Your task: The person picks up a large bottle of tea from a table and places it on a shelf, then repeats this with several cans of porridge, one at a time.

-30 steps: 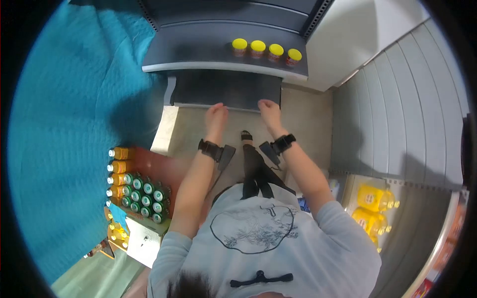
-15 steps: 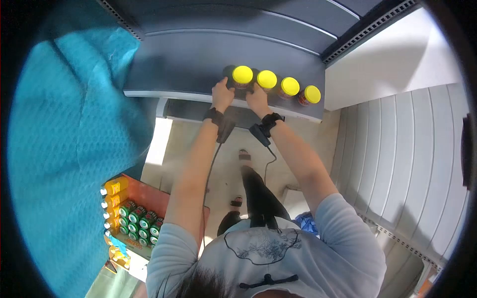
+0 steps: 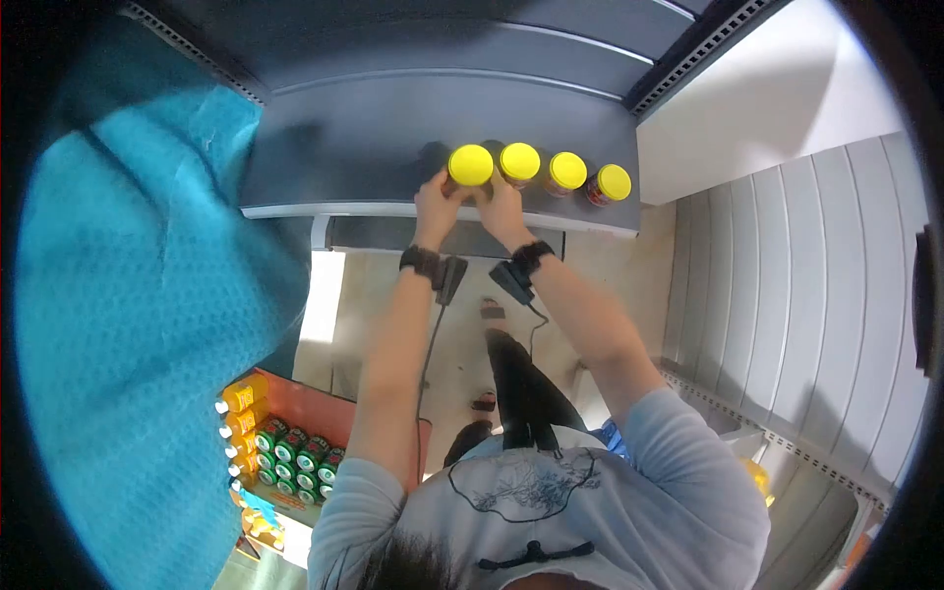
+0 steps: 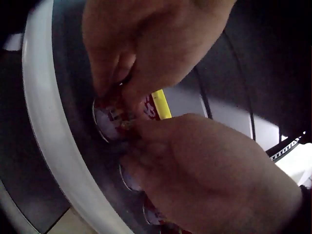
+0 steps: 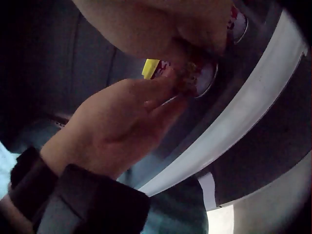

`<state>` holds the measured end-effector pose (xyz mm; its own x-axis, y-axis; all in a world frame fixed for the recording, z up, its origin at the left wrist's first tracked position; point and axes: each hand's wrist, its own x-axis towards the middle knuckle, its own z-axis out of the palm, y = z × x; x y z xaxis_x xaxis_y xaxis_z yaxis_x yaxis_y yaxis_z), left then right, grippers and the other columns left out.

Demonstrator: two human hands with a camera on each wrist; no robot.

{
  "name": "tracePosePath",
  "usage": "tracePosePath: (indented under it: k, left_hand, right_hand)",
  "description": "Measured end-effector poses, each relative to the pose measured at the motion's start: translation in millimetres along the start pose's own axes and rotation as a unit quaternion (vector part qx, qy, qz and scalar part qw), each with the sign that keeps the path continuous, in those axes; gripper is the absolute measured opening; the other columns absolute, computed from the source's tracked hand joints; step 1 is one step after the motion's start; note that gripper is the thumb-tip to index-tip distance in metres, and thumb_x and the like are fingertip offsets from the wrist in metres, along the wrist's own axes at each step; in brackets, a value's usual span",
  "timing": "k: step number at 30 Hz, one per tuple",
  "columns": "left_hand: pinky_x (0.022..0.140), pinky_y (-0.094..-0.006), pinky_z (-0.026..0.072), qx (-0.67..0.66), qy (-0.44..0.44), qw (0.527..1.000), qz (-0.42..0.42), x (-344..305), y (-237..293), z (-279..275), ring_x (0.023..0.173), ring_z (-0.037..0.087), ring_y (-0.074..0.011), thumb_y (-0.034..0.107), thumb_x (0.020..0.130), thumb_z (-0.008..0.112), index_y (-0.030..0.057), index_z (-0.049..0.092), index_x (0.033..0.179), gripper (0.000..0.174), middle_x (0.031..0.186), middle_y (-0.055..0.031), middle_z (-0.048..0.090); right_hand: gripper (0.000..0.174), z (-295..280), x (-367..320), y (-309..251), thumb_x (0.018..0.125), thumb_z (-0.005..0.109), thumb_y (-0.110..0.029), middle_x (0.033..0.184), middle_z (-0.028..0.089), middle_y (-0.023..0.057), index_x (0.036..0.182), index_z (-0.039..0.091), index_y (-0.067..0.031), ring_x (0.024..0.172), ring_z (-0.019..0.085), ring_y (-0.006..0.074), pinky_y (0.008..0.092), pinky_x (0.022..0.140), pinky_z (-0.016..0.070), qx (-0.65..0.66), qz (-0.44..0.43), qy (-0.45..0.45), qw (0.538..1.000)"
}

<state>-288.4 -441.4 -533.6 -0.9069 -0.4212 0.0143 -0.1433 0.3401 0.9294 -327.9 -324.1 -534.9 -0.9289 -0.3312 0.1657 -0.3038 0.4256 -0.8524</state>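
A red-printed can with a yellow lid (image 3: 471, 165) is at the left end of a row of similar cans, near the front of the dark shelf (image 3: 344, 147). My left hand (image 3: 438, 208) grips its left side and my right hand (image 3: 501, 206) its right side. In the left wrist view, fingers and thumbs of both hands curl round the printed can (image 4: 114, 114), hiding much of it. Its lower rim and part of the yellow lid show beside my left hand (image 5: 112, 119) in the right wrist view. Whether its base touches the shelf I cannot tell.
Another yellow-lidded can (image 3: 519, 162) stands close on the right, with two more (image 3: 566, 172) (image 3: 614, 183) beyond it. A teal cloth (image 3: 177, 256) hangs at left. Green cans (image 3: 295, 452) and orange bottles (image 3: 246, 393) stand at lower left.
Both hands have closed in on the leftmost can, which sits slightly nearer the shelf's front edge. Earlier they were stretched out below the shelf. The head view has shifted too.
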Motion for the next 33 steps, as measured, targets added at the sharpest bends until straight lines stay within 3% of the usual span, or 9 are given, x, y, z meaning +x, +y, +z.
tracePosePath:
  k: [1, 4, 7, 9, 12, 16, 19, 22, 33]
  left_hand:
    - [0.071, -0.0316, 0.0464, -0.040, 0.011, 0.998, 0.042, -13.6, 6.5, -4.0, 0.085, 0.061, -0.0249, 0.014, 0.069, 0.066, 0.0035, 0.055, 0.106, 0.040, 0.091, -0.0165, 0.061]
    - [0.074, -0.0315, 0.0458, 0.053, 0.019, 0.998, -0.034, -74.3, 62.1, -23.9, 0.090, 0.060, -0.0229, 0.011, 0.071, 0.065, 0.0020, 0.051, 0.113, 0.045, 0.099, -0.0185, 0.059]
    - [0.077, -0.0300, 0.0452, -0.016, 0.009, 1.000, 0.020, -138.6, 91.2, -36.2, 0.096, 0.057, -0.0214, 0.009, 0.072, 0.065, -0.0007, 0.047, 0.116, 0.049, 0.107, -0.0197, 0.055]
    - [0.078, -0.0291, 0.0449, -0.087, 0.012, 0.995, 0.043, -177.0, 92.6, -37.7, 0.098, 0.055, -0.0196, 0.008, 0.072, 0.065, -0.0020, 0.047, 0.116, 0.048, 0.108, -0.0187, 0.056]
    - [0.080, -0.0284, 0.0448, -0.151, -0.013, 0.987, 0.052, -233.5, 131.4, -49.8, 0.098, 0.055, -0.0176, 0.006, 0.072, 0.064, -0.0035, 0.048, 0.115, 0.047, 0.107, -0.0168, 0.056]
    - [0.080, -0.0281, 0.0450, -0.095, -0.023, 0.991, 0.095, -308.3, 186.7, -73.6, 0.094, 0.055, -0.0146, 0.004, 0.072, 0.063, -0.0033, 0.049, 0.114, 0.044, 0.105, -0.0136, 0.058]
    - [0.078, -0.0276, 0.0455, -0.173, -0.045, 0.980, 0.092, -344.2, 193.8, -76.1, 0.090, 0.057, -0.0146, 0.005, 0.072, 0.064, -0.0032, 0.051, 0.112, 0.043, 0.102, -0.0126, 0.059]
    - [0.076, -0.0271, 0.0460, -0.102, -0.042, 0.984, 0.141, -375.7, 207.6, -78.5, 0.087, 0.058, -0.0146, 0.005, 0.071, 0.065, -0.0031, 0.052, 0.111, 0.043, 0.098, -0.0119, 0.061]
    - [0.077, -0.0265, 0.0448, -0.157, -0.174, 0.968, 0.092, -450.8, 260.0, -59.0, 0.091, 0.058, -0.0148, 0.006, 0.073, 0.062, -0.0048, 0.052, 0.110, 0.040, 0.100, -0.0134, 0.060]
  right_hand:
    - [0.036, -13.9, -13.2, -19.2, 0.073, 0.058, -0.009, 0.085, 0.059, 0.0215, 0.107, 0.048, 0.0009, 0.082, 0.056, 0.0374, 0.0396, 0.068, 0.0454, -0.008, -0.005, 0.002, 1.000]
    - [0.041, -47.3, -61.7, -58.8, 0.073, 0.060, -0.009, 0.090, 0.058, 0.0214, 0.110, 0.046, 0.0006, 0.084, 0.055, 0.0376, 0.0403, 0.070, 0.0453, -0.012, 0.002, -0.007, 1.000]
    - [0.045, -81.6, -120.2, -100.6, 0.073, 0.062, -0.011, 0.103, 0.055, 0.0207, 0.114, 0.046, -0.0010, 0.092, 0.054, 0.0372, 0.0386, 0.075, 0.0461, 0.038, -0.042, 0.022, 0.998]
    - [0.045, -93.9, -162.1, -104.8, 0.075, 0.061, -0.012, 0.108, 0.051, 0.0229, 0.116, 0.046, -0.0001, 0.099, 0.051, 0.0369, 0.0368, 0.080, 0.0453, -0.044, -0.108, 0.064, 0.991]
    - [0.047, -119.9, -218.5, -132.1, 0.075, 0.061, -0.013, 0.108, 0.050, 0.0254, 0.117, 0.044, 0.0015, 0.102, 0.049, 0.0376, 0.0367, 0.083, 0.0439, -0.047, -0.118, 0.096, 0.987]
    - [0.049, -159.7, -282.2, -185.0, 0.075, 0.062, -0.016, 0.094, 0.057, 0.0239, 0.117, 0.045, 0.0024, 0.088, 0.057, 0.0350, 0.0360, 0.074, 0.0467, 0.003, -0.055, 0.069, 0.996]
    - [0.047, -178.9, -322.4, -212.7, 0.075, 0.062, -0.015, 0.088, 0.060, 0.0199, 0.116, 0.046, 0.0011, 0.082, 0.060, 0.0319, 0.0344, 0.069, 0.0472, 0.034, -0.076, 0.101, 0.991]
    - [0.044, -192.0, -358.7, -225.6, 0.075, 0.062, -0.016, 0.087, 0.061, 0.0171, 0.113, 0.049, -0.0003, 0.081, 0.060, 0.0305, 0.0328, 0.068, 0.0474, 0.041, -0.082, 0.135, 0.987]
    - [0.041, -249.3, -447.5, -242.4, 0.073, 0.064, -0.025, 0.071, 0.059, 0.0154, 0.106, 0.054, -0.0035, 0.063, 0.058, 0.0310, 0.0337, 0.055, 0.0452, -0.082, -0.009, 0.205, 0.975]
